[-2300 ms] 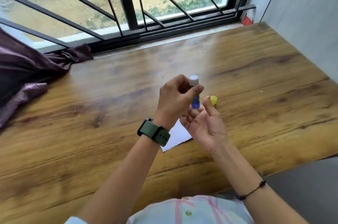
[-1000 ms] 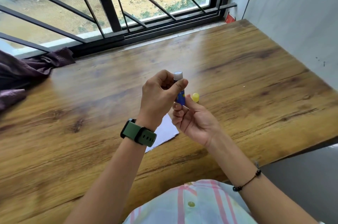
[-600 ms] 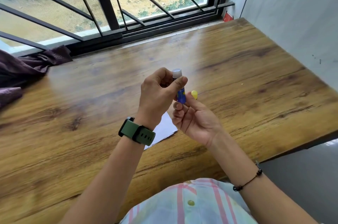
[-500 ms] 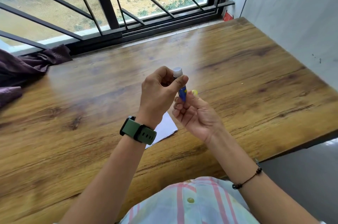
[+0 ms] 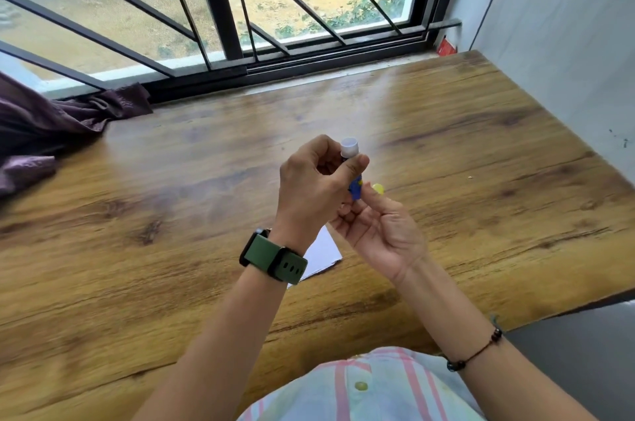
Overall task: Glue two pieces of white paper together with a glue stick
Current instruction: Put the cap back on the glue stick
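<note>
I hold a blue glue stick (image 5: 356,185) upright above the table; its white tip (image 5: 350,146) pokes out on top. My left hand (image 5: 314,185), with a green watch on the wrist, grips its upper body between thumb and fingers. From below, my right hand (image 5: 379,231) pinches the stick's lower end with thumb and fingertips. A small yellow cap (image 5: 378,188) shows just behind my right thumb. White paper (image 5: 323,257) lies flat on the table under my hands, mostly hidden by my left wrist.
The wooden table (image 5: 481,187) runs up to a barred window (image 5: 220,8) at the back and a grey wall on the right. Dark purple cloth (image 5: 41,132) is bunched at the far left. A small red object (image 5: 446,46) sits in the back right corner.
Both hands have kept their hold on the glue stick and stayed in about the same spot above the paper. My head view has shifted slightly.
</note>
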